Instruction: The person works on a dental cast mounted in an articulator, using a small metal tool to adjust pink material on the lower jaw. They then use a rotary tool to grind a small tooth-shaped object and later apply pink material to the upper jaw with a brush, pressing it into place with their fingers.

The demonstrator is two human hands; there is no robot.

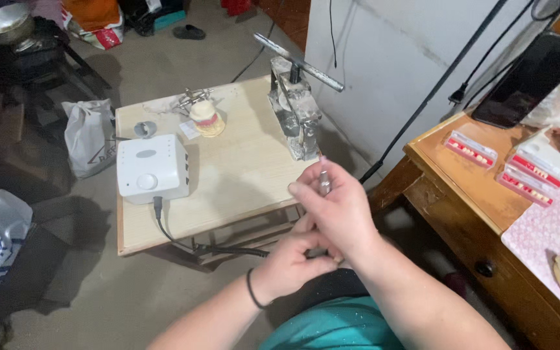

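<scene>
My right hand [335, 207] pinches the metal tip of a rotary handpiece [324, 182], which points up just off the front right corner of the small wooden table [241, 175]. Below it, my left hand [293, 262] grips the handpiece's dark body; a black band sits on that wrist. A black cable [183, 236] runs from the handpiece to the white control box [151, 166] at the table's left. Much of the handpiece is hidden by my fingers.
A metal screw press [295, 107] stands at the table's far right. A dental cast on an articulator [205, 116] sits at the back. A wooden desk [461, 188] to the right holds red tooth-card boxes [469, 149] and a dark tablet [531, 81]. Plastic bags [89, 136] lie left.
</scene>
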